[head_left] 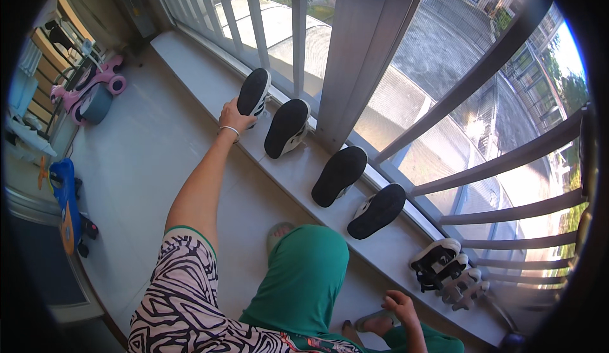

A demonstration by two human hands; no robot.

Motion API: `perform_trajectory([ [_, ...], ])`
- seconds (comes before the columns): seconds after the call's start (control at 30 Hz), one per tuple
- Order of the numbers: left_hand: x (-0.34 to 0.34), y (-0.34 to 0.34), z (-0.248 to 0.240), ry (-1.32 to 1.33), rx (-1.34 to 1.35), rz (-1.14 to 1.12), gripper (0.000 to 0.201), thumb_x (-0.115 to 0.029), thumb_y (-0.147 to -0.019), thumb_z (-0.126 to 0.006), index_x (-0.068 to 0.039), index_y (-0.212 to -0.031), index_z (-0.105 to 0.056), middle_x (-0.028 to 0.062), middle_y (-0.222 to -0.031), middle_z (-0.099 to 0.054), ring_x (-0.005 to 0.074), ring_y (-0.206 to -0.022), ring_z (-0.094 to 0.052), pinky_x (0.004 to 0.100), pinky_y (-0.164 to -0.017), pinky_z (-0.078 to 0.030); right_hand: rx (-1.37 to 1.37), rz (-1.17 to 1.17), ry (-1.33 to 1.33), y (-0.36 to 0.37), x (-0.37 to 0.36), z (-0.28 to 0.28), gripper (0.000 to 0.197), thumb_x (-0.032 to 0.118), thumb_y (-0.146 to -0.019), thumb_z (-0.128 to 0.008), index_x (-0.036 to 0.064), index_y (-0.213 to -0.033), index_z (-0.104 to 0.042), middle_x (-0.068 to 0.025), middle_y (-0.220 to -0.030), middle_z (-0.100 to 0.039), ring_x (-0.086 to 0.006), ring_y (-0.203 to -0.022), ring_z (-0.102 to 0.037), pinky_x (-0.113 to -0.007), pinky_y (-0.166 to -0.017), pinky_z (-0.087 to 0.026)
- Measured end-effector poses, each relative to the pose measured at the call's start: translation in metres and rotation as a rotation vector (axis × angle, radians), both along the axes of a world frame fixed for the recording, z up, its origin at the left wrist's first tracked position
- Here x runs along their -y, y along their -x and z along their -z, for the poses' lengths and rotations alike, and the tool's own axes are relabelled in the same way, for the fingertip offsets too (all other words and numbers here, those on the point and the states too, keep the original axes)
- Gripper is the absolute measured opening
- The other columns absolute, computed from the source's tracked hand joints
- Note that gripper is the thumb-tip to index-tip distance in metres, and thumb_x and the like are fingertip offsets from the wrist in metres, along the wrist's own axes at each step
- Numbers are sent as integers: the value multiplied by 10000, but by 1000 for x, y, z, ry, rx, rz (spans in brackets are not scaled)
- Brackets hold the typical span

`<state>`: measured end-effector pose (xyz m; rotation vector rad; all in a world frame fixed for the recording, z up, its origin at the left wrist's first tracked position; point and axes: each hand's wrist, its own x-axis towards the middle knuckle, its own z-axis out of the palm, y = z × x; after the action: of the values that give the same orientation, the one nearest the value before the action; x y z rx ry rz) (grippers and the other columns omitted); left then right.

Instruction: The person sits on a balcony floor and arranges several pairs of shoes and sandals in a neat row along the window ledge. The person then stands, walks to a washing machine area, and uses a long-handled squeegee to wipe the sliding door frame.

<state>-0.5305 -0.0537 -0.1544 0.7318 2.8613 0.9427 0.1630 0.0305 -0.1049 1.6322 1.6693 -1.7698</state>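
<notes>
My left hand (pixel 236 117), with a white bracelet at the wrist, grips a dark-soled sneaker (pixel 253 91) with dark stripes on a pale side. It leans on the ledge against the railing, sole toward me. Just right of it leans a second sneaker (pixel 287 128), also sole outward. Farther along the ledge are two more black-soled shoes, one shoe (pixel 339 176) beside another shoe (pixel 377 211). My right hand (pixel 401 305) hangs low above my leg, fingers loosely bent and a little apart, with nothing visible in them.
A pale ledge (pixel 190 73) runs diagonally below metal railing bars (pixel 485 67). Toward its right end sit a black-and-white shoe (pixel 438 263) and grey-white footwear (pixel 463 287). On the tiled floor at left stand a pink ride-on toy (pixel 95 89) and a blue-and-orange scooter-like toy (pixel 68 204).
</notes>
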Motion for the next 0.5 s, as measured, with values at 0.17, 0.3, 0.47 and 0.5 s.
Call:
perform_trajectory([
  [0.17,-3,-6,21,54,35,-90,770,-307,-549,-821,-60,-1214,-522,182,-1151,-572,326,-1085,-538,393,-950,-437,10,-21,-5,5,-4,5,388,166,-883,-617,-46,-1199,-540,-146,-1014,-643,-221,-854,-660,-312,-748,-527],
  [0.3,-1,-5,27,23,-55,-61,811,-346,-551,-814,-78,-1240,-480,152,-1152,-538,312,-1097,-522,399,-939,-445,8,-33,-6,10,-6,7,400,176,-874,-626,-51,-1192,-540,-136,-1000,-641,-218,-841,-658,-311,-747,-524],
  [0.47,3,-14,22,-68,-83,-68,812,-332,-549,-824,-60,-1233,-478,147,-1161,-536,313,-1103,-522,400,-941,-445,-6,-38,2,15,-8,7,398,177,-874,-628,-51,-1188,-541,-134,-1006,-640,-217,-841,-658,-313,-743,-522],
  [0.5,1,-15,21,-62,-83,-60,818,-330,-549,-826,-58,-1236,-475,148,-1164,-535,314,-1106,-522,399,-941,-446,-2,-38,4,16,-7,7,398,178,-875,-629,-51,-1188,-541,-135,-1007,-639,-218,-842,-658,-313,-742,-522],
])
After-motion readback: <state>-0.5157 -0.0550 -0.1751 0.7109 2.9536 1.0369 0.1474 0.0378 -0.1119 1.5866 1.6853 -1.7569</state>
